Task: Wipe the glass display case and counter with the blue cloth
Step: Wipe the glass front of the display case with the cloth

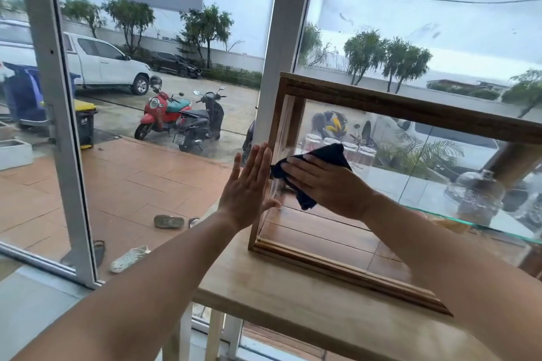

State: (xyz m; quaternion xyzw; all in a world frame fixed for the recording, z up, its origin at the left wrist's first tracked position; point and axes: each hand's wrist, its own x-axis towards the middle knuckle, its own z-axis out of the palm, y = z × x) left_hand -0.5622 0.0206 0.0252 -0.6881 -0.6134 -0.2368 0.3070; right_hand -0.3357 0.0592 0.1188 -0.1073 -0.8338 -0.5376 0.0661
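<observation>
The left grip [246,184] is open and flat, fingers straight, palm set against the left end of the wooden-framed glass display case [410,110]. The right grip [325,184] is open too, fingers stretched out, pressing the dark blue cloth [333,152] onto the front pane just beside the left corner post. The case stands on the wooden tabletop [278,287].

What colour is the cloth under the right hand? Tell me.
The cloth looks dark navy, nearly black; head view.
</observation>
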